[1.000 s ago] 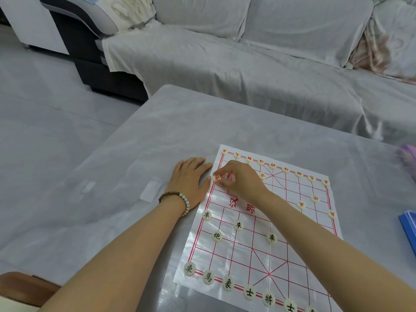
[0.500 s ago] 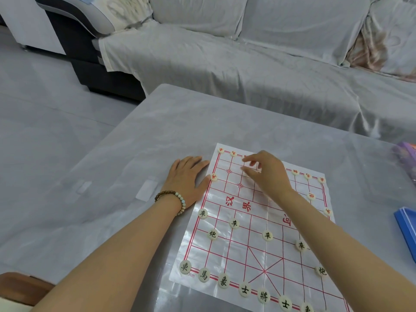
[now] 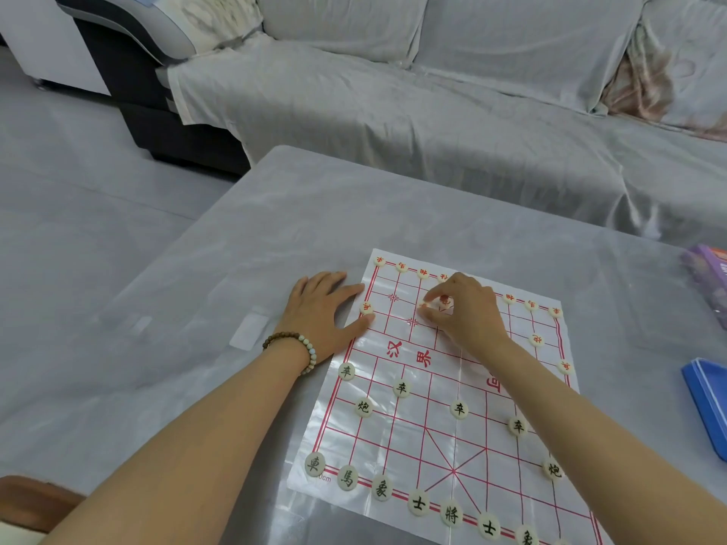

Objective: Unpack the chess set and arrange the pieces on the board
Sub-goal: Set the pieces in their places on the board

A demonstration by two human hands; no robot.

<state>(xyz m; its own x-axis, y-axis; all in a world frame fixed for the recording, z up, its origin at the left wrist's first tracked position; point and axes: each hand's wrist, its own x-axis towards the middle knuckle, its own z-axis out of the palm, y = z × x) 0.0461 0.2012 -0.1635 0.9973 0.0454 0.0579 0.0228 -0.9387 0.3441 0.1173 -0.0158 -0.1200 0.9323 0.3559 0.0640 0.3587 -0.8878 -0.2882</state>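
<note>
A white plastic Chinese chess board (image 3: 425,391) with red lines lies on the grey table. Black-lettered round pieces (image 3: 401,388) fill the near rows; red-lettered pieces (image 3: 423,273) line the far row and edges. My left hand (image 3: 322,308) rests flat on the table at the board's left edge, its thumb beside a red piece (image 3: 367,308). My right hand (image 3: 460,308) hovers over the far middle of the board with fingers curled, pinching a red-lettered piece (image 3: 444,300) just above the sheet.
A blue box (image 3: 708,407) lies at the table's right edge, a purple pack (image 3: 708,277) behind it. A grey-covered sofa (image 3: 432,112) runs behind the table. A clear plastic scrap (image 3: 248,331) lies left of my left hand.
My right hand moved from the board's left edge, where it left a red piece, to the far middle and now pinches another red piece. The left hand has stayed put.
</note>
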